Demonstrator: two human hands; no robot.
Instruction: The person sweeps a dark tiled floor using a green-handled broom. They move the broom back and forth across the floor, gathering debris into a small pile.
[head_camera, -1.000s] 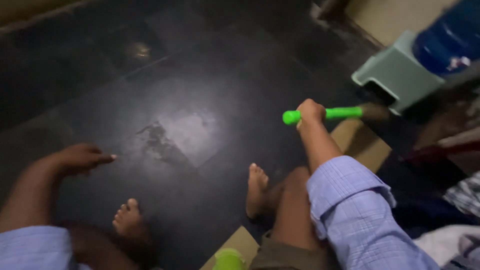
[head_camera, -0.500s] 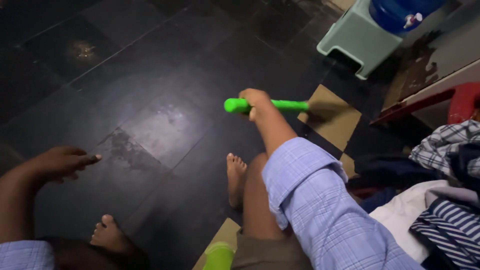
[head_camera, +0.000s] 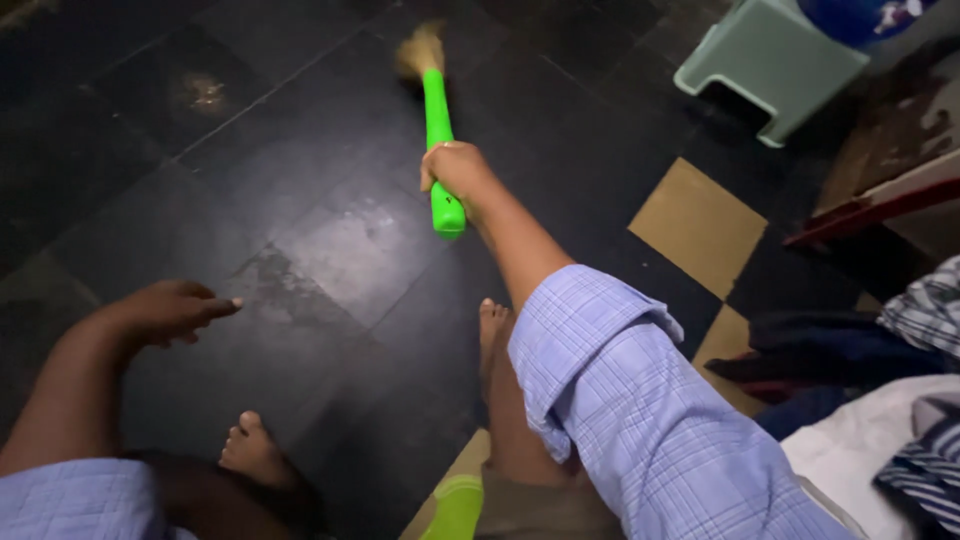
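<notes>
- Right hand (head_camera: 458, 172) wrapped around the green handle of a short broom (head_camera: 436, 120), fingers closed firm near its lower end; bristles on the dark tiled floor (head_camera: 300, 150) at upper centre of the frame.
- Left hand (head_camera: 165, 312) at left of the frame, fingers loosely extended, holding nothing, just above the floor.
- Best kept low, bristles flat to the tiles, strokes short and pulled toward the bare feet (head_camera: 252, 448).
- Open room across the upper left.
- Tighter at upper right: pale green stool (head_camera: 765, 62).
- Clothes heap (head_camera: 890, 400) crowding the lower right; yellow tile (head_camera: 698, 225) between.
</notes>
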